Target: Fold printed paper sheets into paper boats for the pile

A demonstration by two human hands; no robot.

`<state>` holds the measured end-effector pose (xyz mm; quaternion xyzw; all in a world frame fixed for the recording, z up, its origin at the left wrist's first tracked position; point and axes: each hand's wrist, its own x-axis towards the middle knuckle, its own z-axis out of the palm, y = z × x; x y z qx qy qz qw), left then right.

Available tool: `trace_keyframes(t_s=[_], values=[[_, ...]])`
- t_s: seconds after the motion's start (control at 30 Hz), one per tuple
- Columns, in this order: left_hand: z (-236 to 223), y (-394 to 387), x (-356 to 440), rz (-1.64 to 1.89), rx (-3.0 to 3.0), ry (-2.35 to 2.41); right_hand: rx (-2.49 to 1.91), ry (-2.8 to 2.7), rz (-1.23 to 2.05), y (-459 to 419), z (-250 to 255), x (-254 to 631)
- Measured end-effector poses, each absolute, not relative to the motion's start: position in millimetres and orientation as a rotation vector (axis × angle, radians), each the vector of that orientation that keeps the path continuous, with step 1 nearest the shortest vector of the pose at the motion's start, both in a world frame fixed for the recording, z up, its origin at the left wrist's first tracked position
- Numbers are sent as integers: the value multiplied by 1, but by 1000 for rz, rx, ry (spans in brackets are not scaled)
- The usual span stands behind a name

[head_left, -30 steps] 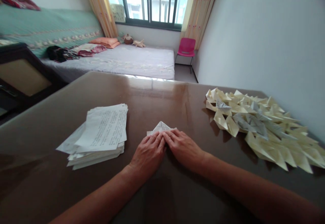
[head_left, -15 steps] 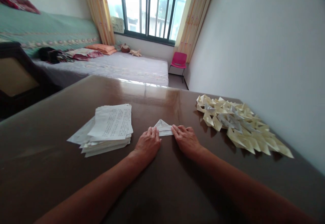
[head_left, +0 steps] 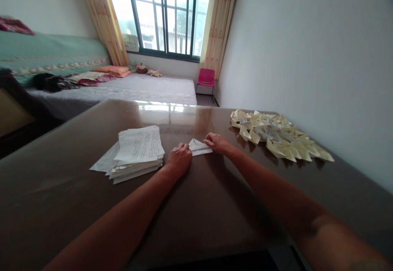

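Note:
A partly folded sheet of white paper (head_left: 199, 150) lies on the brown table in front of me, with a pointed top and a straight band along its lower edge. My left hand (head_left: 180, 157) holds its left end against the tabletop, fingers close together. At the right side, my right hand (head_left: 217, 142) is raised a little, its fingertips pinched on the paper's upper right edge. The fingertips hide both ends of the sheet.
Left of my hands stands a stack of printed paper sheets (head_left: 139, 146). Many folded paper pieces (head_left: 276, 134), mostly cream, cover the table's right side near the wall. Beyond the glossy table (head_left: 196, 205) are a bed (head_left: 166, 86) and a pink chair (head_left: 206, 77).
My right hand has gone from lying flat on the paper's right end to pinching its upper edge from above. My left hand stays at the left end. The camera view has shifted.

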<state>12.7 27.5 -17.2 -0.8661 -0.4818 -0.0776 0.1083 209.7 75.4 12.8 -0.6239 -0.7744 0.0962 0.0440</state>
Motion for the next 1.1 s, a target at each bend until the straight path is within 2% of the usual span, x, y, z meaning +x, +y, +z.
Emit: trace_keyframes(t_s=[0.3,0.7,0.8,0.93,1.0,1.1], values=[[-17,28,12,-213,-2542,-1419,-1963,-2278,665,92,12,210],[-13,27,10,-256,-2531,-1386,-1545,-2015,771,78,-14,220],[-12,28,11,-529,-2510,-1294,-1367,-1902,600,70,-15,218],[-11,28,12,-968,-2394,-1150,-1049,-1985,54,53,-4,207],[-10,27,12,-1089,-2375,-1127,-951,-2128,-172,43,4,200],[-9,25,11,-1179,-2379,-1162,-862,-2238,-334,30,12,192]])
